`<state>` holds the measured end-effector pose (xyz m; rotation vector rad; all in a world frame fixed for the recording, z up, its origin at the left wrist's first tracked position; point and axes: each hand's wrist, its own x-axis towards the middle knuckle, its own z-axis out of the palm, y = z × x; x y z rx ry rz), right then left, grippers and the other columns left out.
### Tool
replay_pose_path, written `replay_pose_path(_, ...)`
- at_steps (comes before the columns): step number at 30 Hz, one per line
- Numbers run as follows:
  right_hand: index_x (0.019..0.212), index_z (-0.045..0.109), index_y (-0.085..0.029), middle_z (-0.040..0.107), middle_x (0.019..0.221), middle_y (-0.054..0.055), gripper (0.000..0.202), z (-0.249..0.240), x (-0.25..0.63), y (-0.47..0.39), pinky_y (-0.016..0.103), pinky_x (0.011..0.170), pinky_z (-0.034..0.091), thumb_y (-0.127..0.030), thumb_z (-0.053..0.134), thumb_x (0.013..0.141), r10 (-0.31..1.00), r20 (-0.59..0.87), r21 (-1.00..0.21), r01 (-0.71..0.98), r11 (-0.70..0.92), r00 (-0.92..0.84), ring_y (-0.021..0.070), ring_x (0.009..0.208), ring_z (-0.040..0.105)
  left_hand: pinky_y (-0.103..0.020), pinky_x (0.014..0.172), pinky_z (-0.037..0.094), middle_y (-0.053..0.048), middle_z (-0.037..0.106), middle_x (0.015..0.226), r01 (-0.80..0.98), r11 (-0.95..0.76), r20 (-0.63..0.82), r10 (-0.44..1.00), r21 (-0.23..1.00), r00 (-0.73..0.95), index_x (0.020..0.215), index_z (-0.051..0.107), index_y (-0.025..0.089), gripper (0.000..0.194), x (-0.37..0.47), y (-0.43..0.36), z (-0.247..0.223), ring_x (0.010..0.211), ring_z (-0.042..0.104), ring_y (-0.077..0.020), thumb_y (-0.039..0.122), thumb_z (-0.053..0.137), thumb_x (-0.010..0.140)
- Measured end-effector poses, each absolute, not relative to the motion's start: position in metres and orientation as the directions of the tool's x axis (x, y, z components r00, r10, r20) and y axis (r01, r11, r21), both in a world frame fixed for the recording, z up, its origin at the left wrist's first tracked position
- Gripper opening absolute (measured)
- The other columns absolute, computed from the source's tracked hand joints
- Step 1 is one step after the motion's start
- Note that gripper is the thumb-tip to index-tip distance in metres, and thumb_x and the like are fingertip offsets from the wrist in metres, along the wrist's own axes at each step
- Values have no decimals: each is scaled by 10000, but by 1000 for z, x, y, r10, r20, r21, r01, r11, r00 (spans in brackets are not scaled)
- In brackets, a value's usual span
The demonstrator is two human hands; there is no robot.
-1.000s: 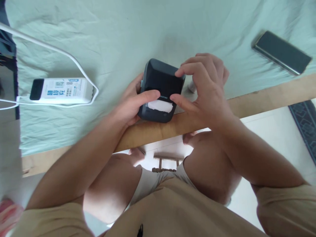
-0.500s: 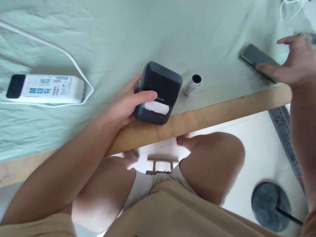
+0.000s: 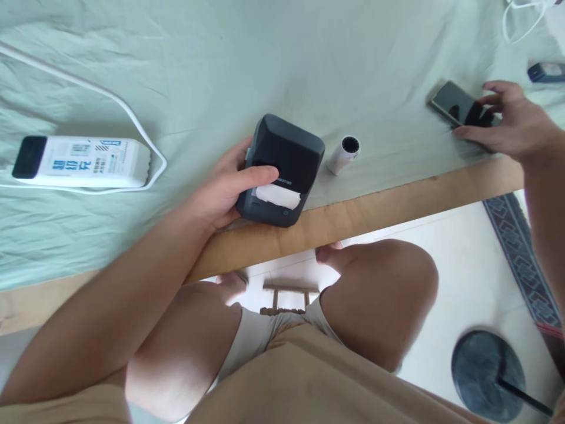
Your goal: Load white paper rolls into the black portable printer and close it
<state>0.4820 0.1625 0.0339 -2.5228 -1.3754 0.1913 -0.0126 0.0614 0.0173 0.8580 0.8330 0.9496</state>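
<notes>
My left hand (image 3: 232, 185) is closed around a dark label printer (image 3: 286, 159), its thumb lying across the front. A white paper label (image 3: 279, 196) with a torn-looking edge shows on the printer's face. Just right of it, a small white roll (image 3: 342, 156) with a dark hollow core stands on the green sheet. Over the right end of a smartphone (image 3: 459, 105) is my right hand (image 3: 514, 123), thumb near the phone's front edge and fingers apart over its far side. The phone lies flat, screen up.
A white power strip (image 3: 90, 162) with a dark end lies at left, with a white cable (image 3: 110, 91) looped around it. At far right are a small dark blue device (image 3: 546, 72) and a white cord (image 3: 523, 23). A wooden edge (image 3: 353, 209) borders the green sheet (image 3: 212, 70).
My right hand has moved left and slightly down from beside the dark blue device, uncovering it, and is now over the phone's end. My left hand keeps the label printer almost in place.
</notes>
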Motion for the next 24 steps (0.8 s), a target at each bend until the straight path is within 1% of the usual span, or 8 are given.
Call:
replay_pose_path(2,1169,711,-204,702,1550,169,581,37,479,161,502,1139,481,60,909,691,844,63,-269,824,-499,532,277,1500,649,-198,535,488,2,744,847,-341,314,-189,916,886,353,1000,722,185,326,-12,61,16,669,699,-126,209,906,732)
replay_pose_path(4,1163,755,-203,741,1466,139,503,43,465,152,523,1123,488,4,899,727,852,299,-325,886,-332,429,317,1434,683,-199,540,498,8,748,838,-362,304,-175,921,881,347,1007,723,178,310,-12,61,14,659,704,-122,211,902,756)
replay_pose_path(6,1066,787,-229,800,1186,87,399,49,432,132,503,984,541,-42,856,721,741,623,-383,924,7,252,318,1138,760,-201,542,511,18,757,823,-375,307,-184,926,875,328,1014,728,168,310,-10,60,13,638,701,-116,187,907,762)
replay_pose_path(8,1084,802,-238,757,993,74,272,58,377,106,449,763,519,-216,722,825,607,795,-333,841,426,7,273,855,697,-204,543,520,18,770,805,-398,297,-181,935,868,304,1007,732,156,315,-7,58,13,621,698,-116,177,920,754)
replay_pose_path(13,1097,750,-215,770,1034,80,233,73,222,52,453,868,559,-257,607,918,677,596,-195,740,643,-431,277,934,723,-257,644,595,-38,784,757,-497,317,-208,942,808,263,969,728,123,239,4,54,25,695,758,-182,362,746,965)
replay_pose_path(15,1142,735,-237,761,1150,96,209,70,191,44,488,949,550,-277,594,993,770,495,-162,827,538,-404,317,1072,704,-381,869,668,-103,823,848,-532,360,-219,925,766,310,1028,724,111,382,7,54,30,949,824,-294,468,588,1045)
replay_pose_path(18,1245,713,-271,729,1283,100,238,58,182,39,500,1012,531,-333,553,1080,822,404,-156,855,494,-402,320,1157,674,-490,1105,622,-144,851,966,-576,354,-252,935,737,251,1058,717,98,431,8,55,35,1209,801,-347,389,404,1119)
replay_pose_path(24,1377,668,-323,675,1466,83,318,48,197,38,519,1054,526,-394,560,1086,796,378,-190,801,567,-473,327,1290,659,-527,1162,589,-101,809,777,-554,398,-329,917,732,224,1006,750,76,538,5,54,32,1101,843,-297,312,299,1183)
